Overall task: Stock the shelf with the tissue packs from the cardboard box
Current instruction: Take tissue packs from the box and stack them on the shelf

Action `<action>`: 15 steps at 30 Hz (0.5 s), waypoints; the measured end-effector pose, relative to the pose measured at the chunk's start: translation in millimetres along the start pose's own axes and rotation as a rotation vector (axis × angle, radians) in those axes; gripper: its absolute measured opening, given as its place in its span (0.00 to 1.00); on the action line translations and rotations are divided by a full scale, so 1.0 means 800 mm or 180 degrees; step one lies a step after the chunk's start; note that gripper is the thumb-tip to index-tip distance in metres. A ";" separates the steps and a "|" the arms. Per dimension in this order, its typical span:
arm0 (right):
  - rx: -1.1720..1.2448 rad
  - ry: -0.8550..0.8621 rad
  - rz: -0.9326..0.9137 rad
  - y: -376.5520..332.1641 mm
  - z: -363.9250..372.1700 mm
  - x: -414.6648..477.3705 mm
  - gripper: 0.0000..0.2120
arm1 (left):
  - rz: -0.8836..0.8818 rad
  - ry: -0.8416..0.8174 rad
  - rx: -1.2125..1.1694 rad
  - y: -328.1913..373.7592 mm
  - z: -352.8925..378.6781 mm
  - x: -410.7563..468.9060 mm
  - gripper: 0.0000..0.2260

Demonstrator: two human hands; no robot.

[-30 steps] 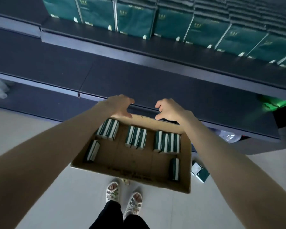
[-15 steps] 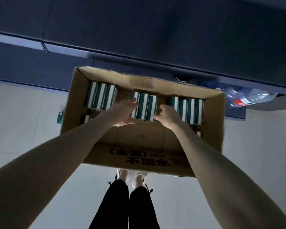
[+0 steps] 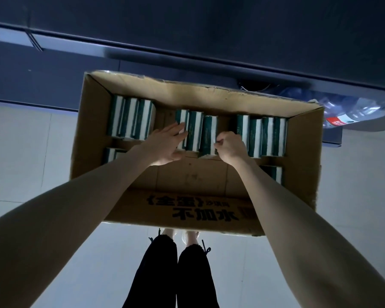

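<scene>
Three packs (image 3: 196, 132): upright in box (image 3: 302, 165), clamped as one.
Left hand (image 3: 165, 145): flat fingers pressing.
Right hand (image 3: 230, 145): curled fingers gripping opposite side.

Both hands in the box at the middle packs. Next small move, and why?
Probably press inward and lift the middle three tissue packs out together. The left hand lies flat against their left side, the right hand curls at their right edge, and they stand on the cardboard box floor.
</scene>
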State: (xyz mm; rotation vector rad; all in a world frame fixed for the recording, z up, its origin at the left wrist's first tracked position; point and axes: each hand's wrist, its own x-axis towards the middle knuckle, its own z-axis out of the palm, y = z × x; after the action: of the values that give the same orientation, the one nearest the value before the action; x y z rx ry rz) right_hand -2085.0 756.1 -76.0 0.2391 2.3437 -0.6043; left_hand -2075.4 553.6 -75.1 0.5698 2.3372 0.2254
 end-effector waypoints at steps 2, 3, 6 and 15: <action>-0.0099 0.0044 -0.0105 -0.003 -0.020 -0.016 0.09 | -0.0078 0.0078 -0.0198 0.008 -0.014 -0.008 0.32; -0.0137 0.0084 -0.0154 -0.005 -0.032 -0.025 0.09 | -0.0128 0.0136 -0.0318 0.014 -0.023 -0.015 0.33; -0.0179 0.0072 -0.0411 -0.015 -0.079 -0.056 0.09 | -0.0258 0.0425 -0.0864 0.040 -0.062 -0.046 0.35; -0.0610 0.0138 -0.1664 -0.102 -0.298 -0.211 0.06 | -0.0056 0.1571 -0.1935 0.119 -0.251 -0.156 0.39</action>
State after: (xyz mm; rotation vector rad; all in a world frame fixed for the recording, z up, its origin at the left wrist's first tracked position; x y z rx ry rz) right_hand -2126.1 799.3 221.1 -0.4662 2.4930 -0.6118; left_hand -2099.0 580.7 177.4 0.1980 2.5405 1.1283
